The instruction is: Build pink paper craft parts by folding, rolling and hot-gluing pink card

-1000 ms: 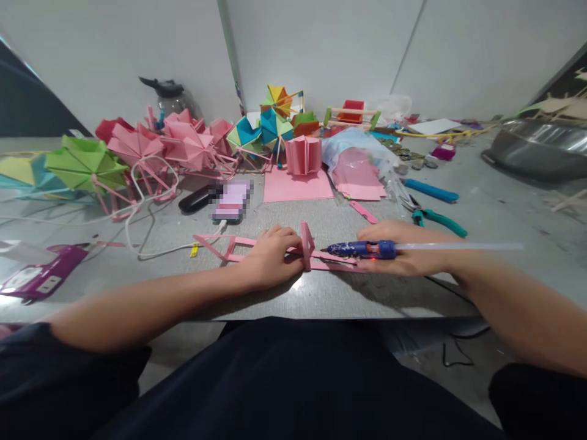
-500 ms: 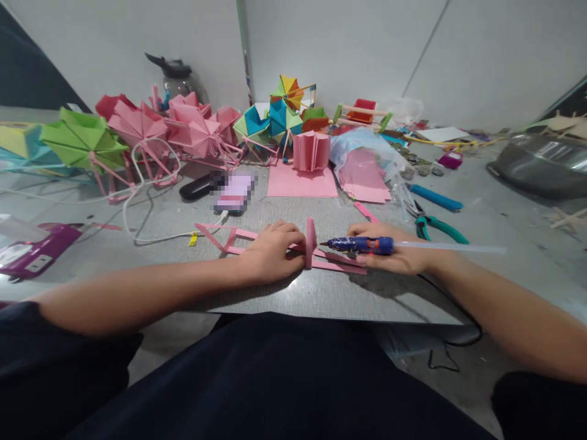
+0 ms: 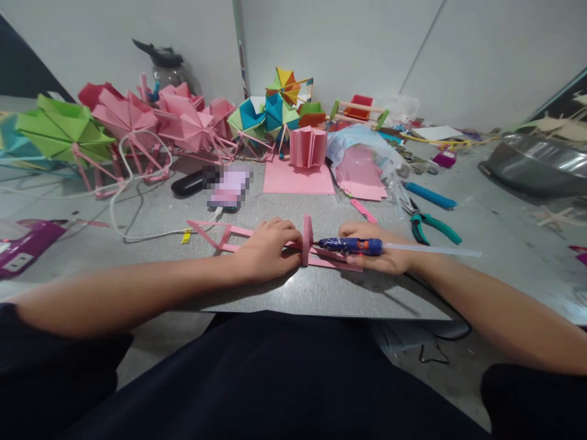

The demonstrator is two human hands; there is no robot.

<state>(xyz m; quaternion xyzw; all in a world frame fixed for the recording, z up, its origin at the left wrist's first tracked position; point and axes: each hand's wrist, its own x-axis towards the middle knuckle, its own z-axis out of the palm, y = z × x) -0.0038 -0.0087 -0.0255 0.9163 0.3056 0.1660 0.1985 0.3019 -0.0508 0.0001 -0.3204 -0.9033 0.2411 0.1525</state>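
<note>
Inside plastic bag (image 3: 362, 143), pink paper sheets (image 3: 364, 174) lie.

Two hands: left (image 3: 268, 247), right (image 3: 378, 253). One blue glue gun (image 3: 351, 245); one pink stick frame (image 3: 279, 244); one pair of teal pliers (image 3: 431, 225); one blue-handled tool (image 3: 430, 195); one phone (image 3: 228, 188); one steel bowl (image 3: 536, 165); one green paper wheel (image 3: 62, 128).
</note>
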